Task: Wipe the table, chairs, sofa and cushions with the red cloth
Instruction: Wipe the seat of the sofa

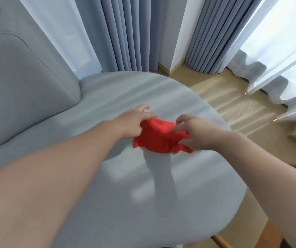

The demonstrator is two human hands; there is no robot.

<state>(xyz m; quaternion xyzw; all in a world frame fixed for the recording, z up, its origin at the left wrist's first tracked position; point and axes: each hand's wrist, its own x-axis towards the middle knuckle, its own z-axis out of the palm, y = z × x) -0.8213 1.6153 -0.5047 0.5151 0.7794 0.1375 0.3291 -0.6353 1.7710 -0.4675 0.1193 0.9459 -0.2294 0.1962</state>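
At the left, the grey back cushion (27, 72) stands against the grey upholstered seat (125, 176), probably the sofa, though the blurred view does not settle it. The left hand (133, 122) grips the left edge of the red cloth (159, 136), which is held bunched over the middle of the seat, and the right hand (192, 131) pinches its right edge with curled fingers. Behind and to the right, blue-grey curtains (125, 33) and white sheers (278, 59) hang down to the wooden floor (224, 97).

matt grey fabric sofa (161, 185), crumpled red cloth (159, 136), glossy wood floor (233, 104)
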